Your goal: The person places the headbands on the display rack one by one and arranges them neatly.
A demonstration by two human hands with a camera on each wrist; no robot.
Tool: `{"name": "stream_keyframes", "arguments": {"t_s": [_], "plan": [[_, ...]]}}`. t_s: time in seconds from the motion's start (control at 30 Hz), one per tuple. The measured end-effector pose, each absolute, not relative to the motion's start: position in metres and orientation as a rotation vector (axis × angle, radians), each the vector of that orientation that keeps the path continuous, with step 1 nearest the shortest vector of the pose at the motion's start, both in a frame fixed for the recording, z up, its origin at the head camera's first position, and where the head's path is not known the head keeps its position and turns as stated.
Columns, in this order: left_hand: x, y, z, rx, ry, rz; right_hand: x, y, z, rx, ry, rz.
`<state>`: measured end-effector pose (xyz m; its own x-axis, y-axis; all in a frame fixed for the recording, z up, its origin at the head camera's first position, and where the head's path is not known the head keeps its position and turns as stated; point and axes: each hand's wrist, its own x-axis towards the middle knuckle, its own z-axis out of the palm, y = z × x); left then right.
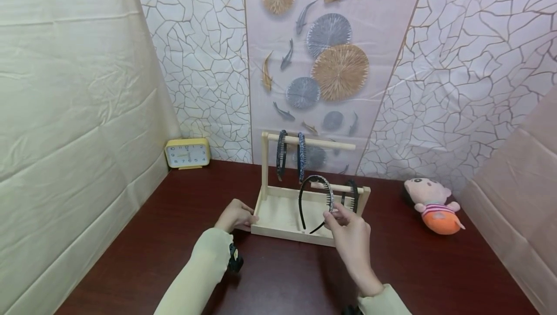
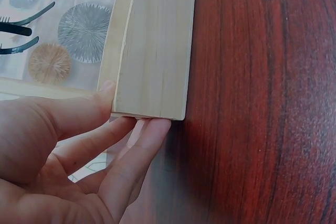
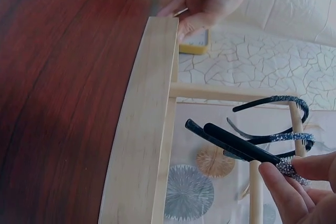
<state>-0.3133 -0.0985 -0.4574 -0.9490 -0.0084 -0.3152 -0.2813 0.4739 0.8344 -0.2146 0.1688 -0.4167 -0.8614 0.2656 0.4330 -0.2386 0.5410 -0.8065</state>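
Observation:
A wooden headband rack with a tray base and two bars, one higher than the other, stands on the table. My left hand grips the tray's left end, its thumb on the rim and its fingers below the corner in the left wrist view. Between thumb and fingers my right hand pinches a black headband with a sparkling band and inner teeth, held up over the tray near the lower bar. From the upper bar hang a dark headband and a blue glittery headband. Another black headband hangs on the lower bar.
A yellow clock stands at the table's back left. At the right lies a plush doll in orange and stripes. The dark red table meets patterned cloth hung behind it.

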Motion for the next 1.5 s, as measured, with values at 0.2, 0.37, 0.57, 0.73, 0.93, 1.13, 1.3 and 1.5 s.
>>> {"name": "stream_keyframes", "arguments": {"t_s": [0.2, 0.37, 0.57, 0.73, 0.93, 1.13, 1.3, 1.5], "plan": [[-0.313, -0.098, -0.458, -0.226, 2.483, 1.439, -0.218, 0.172, -0.419, -0.054, -2.248, 1.262], [-0.312, -0.098, -0.458, -0.200, 2.505, 1.424, -0.219, 0.174, -0.421, -0.069, -2.218, 1.257], [-0.311, -0.096, -0.456, -0.215, 2.469, 1.474, -0.218, 0.176, -0.422, -0.083, -2.207, 1.233], [-0.309, -0.095, -0.455, -0.213, 2.471, 1.476, -0.219, 0.177, -0.423, -0.100, -2.203, 1.221], [-0.309, -0.094, -0.454, -0.227, 2.464, 1.481, -0.221, 0.178, -0.428, -0.099, -2.210, 1.149], [-0.308, -0.093, -0.454, -0.241, 2.490, 1.443, -0.223, 0.177, -0.432, -0.096, -2.262, 1.122], [-0.309, -0.093, -0.455, -0.231, 2.477, 1.475, -0.226, 0.177, -0.433, -0.111, -2.291, 1.145], [-0.309, -0.094, -0.457, -0.238, 2.465, 1.498, -0.231, 0.176, -0.433, -0.100, -2.312, 1.157]]}}
